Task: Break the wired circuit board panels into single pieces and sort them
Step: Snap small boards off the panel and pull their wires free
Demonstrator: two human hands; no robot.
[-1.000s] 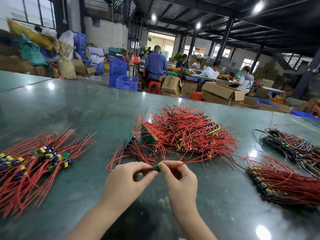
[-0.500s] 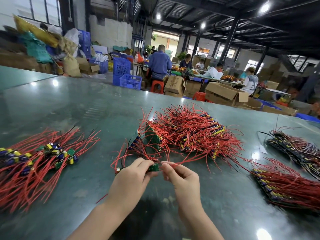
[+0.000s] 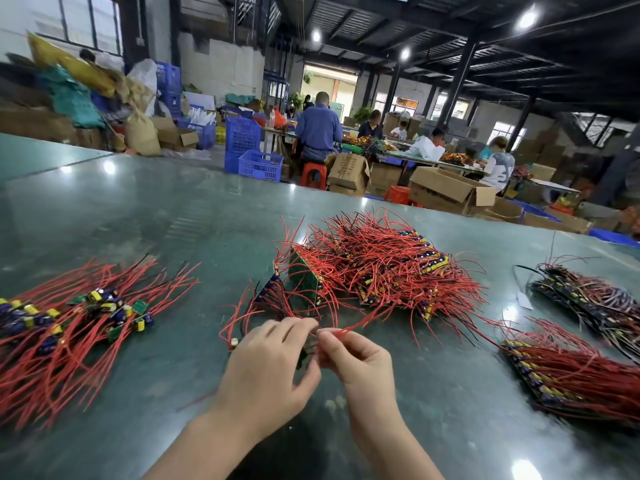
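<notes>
My left hand (image 3: 268, 370) and my right hand (image 3: 356, 362) meet low in the middle of the table. Between their fingertips they pinch a small green circuit board piece (image 3: 304, 358) with red wires trailing off to the right. Just beyond stands a green board panel (image 3: 304, 284) on edge, leaning against a big heap of red-wired panels (image 3: 384, 268). On the left lies a spread pile of single boards (image 3: 69, 323) with yellow and blue parts and red wires. A loose piece with a capacitor (image 3: 234, 342) lies beside my left hand.
Two stacks of wired panels lie at the right: a red-wired one (image 3: 571, 372) near me and a darker one (image 3: 595, 303) behind it. The grey-green table (image 3: 156, 216) stretches far back. Beyond it are blue crates, cartons and seated people.
My hands have drawn nearer to me with the small board, and the left hand has rolled over it, hiding most of the piece. The view has tilted up a little.
</notes>
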